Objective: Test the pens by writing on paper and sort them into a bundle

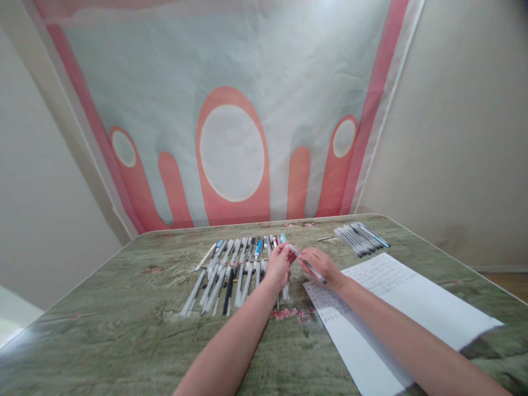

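Note:
A slim, clear pen (314, 269) with a dark end slants between my two hands above the table. My right hand (319, 265) has its fingers closed round the pen's middle. At the pen's upper left end, the fingers of my left hand (281, 265) pinch together on it. Under and beside my left hand lie rows of disassembled pens (231, 275), with clear barrels, caps and thin parts. A black barrel (228, 291) and a blue-and-white pen (258, 249) stand out among them. My left hand and forearm hide part of these rows.
A bundle of clear pens with dark ends (361, 239) lies at the back right. White paper sheets with handwriting (396, 291) spread under my right forearm. The wood-patterned table (124, 319) meets a printed pink-and-grey hanging (280, 66) at its far edge.

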Available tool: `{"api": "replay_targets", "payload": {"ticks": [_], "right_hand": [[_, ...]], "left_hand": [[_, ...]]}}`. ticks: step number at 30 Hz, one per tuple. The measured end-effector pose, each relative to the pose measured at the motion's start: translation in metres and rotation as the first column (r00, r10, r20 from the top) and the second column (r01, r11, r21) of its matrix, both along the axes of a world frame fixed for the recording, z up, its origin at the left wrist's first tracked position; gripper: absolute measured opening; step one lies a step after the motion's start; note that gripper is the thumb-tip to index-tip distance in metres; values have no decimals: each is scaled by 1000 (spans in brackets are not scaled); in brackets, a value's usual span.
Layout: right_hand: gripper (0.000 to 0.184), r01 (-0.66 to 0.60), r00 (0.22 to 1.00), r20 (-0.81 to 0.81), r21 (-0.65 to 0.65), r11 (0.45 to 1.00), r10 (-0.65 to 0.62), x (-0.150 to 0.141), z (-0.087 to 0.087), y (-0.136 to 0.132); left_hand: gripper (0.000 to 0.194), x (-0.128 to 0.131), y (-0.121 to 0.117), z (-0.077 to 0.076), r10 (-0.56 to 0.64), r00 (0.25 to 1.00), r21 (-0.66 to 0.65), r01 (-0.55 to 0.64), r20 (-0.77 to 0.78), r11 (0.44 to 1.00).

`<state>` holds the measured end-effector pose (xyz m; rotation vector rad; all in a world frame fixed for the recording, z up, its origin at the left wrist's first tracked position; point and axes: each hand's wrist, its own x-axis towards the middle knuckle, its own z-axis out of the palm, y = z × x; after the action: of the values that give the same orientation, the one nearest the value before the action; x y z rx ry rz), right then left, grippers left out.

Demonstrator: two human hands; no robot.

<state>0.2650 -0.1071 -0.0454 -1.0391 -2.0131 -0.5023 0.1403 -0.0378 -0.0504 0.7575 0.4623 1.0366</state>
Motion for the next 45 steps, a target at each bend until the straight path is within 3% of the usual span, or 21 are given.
{"api": "replay_targets", "payload": {"ticks": [10,16,19,23,26,28,30,33,35,37,38,39,40,43,45], "right_hand": [[11,-11,1000,28,71,997,9,1,-8,3],[9,-11,1000,16,33,999,10,1,-7,4],[12,13,1000,4,-28,1000,-13,2,-4,6],[20,97,981,-142,-242,965,-134,7,-1,8],[28,25,915,-335,-507,861,-224,11,1,7],[36,-117,889,-399,-672,732,-225,12,3,6],[39,-222,884,-423,-754,618,-198,11,6,6],[37,-235,893,-406,-788,568,-193,13,8,7],[37,-98,910,-312,-802,589,-273,20,9,9],[33,196,880,-125,-784,589,-459,32,9,10],[30,358,825,-27,-748,558,-565,40,8,10],[26,507,740,64,-708,491,-670,49,8,10],[24,582,677,111,-685,438,-727,58,7,9],[21,740,497,255,-624,251,-830,84,4,4],[23,773,448,295,-603,200,-844,96,1,0]], "left_hand": [[27,-3,-4,8,-15,1000,10,15,0,1000],[33,-1,-8,10,-45,999,-14,44,-30,999],[43,0,-5,9,-28,998,12,28,-60,1000],[44,-3,5,7,117,993,39,-116,-21,993],[43,-7,13,3,225,973,79,-221,-41,972],[42,-8,16,0,275,959,123,-266,-67,956],[41,-9,18,-3,304,948,170,-286,-91,943],[45,-8,17,-4,323,937,231,-288,-133,929],[53,-7,15,-3,340,927,274,-288,-162,917],[58,-6,12,-2,352,913,327,-275,-204,904],[57,-6,11,-2,354,905,356,-259,-235,898],[55,-5,10,-2,358,895,382,-242,-267,892],[51,-5,9,-3,362,884,403,-228,-295,886],[42,-4,6,-4,371,862,432,-205,-345,878],[39,-4,5,-5,368,858,441,-193,-357,877]]}}
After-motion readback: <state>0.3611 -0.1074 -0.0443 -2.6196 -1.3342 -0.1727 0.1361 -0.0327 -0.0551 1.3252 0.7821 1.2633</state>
